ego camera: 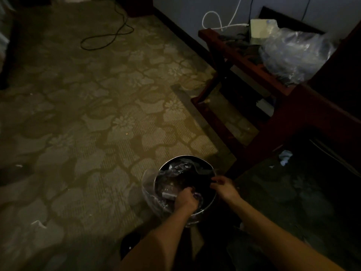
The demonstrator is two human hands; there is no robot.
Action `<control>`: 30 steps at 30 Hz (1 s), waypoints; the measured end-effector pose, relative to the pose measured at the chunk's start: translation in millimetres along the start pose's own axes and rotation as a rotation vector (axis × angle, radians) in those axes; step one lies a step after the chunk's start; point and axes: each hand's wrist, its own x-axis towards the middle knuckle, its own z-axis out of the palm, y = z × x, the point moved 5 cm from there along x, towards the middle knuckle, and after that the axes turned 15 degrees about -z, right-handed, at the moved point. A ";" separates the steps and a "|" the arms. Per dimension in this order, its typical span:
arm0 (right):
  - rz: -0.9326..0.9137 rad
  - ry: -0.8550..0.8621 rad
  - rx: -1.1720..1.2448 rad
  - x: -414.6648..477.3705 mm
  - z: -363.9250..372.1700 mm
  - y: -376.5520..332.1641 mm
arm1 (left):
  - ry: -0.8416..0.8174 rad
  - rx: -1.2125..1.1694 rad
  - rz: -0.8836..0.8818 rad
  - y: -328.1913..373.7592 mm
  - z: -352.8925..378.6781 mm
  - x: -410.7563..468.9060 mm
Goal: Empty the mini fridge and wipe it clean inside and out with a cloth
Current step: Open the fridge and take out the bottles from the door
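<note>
Nearest: left hand clutched the clear liner inside the bin; right hand pinched the liner at the rim's 3 o'clock. The mini fridge was not discernible, frame too dark. Risk: thin liner could tear or slip, spilling contents onto the carpet.

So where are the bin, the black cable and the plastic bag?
Bin (187, 157): head view, far rim.
Black cable (93, 49): head view, loop on the carpet.
Plastic bag (295, 53): head view, its middle.
</note>
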 end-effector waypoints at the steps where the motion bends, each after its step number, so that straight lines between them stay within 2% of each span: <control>1: 0.006 0.006 0.006 -0.4 1.2 -0.2 | 0.003 0.007 -0.005 -1.0 1.2 -0.2; 9: -0.041 0.006 0.019 -10.3 9.3 -21.4 | 0.090 0.066 0.047 1.3 -23.2 -3.9; 16: -0.189 -0.017 -0.004 -28.2 12.2 -58.4 | 0.135 0.103 0.093 -4.5 -54.9 -24.6; 22: -0.269 0.013 0.102 -58.3 -6.6 -89.2 | 0.214 -0.125 0.126 -4.0 -86.5 -59.4; 25: -0.291 0.056 0.235 -92.8 -18.8 -104.2 | 0.197 -0.232 0.168 -0.3 -88.5 -91.5; 30: -0.282 0.153 0.363 -162.8 -54.9 -104.9 | 0.201 -0.287 0.304 15.1 -97.6 -147.7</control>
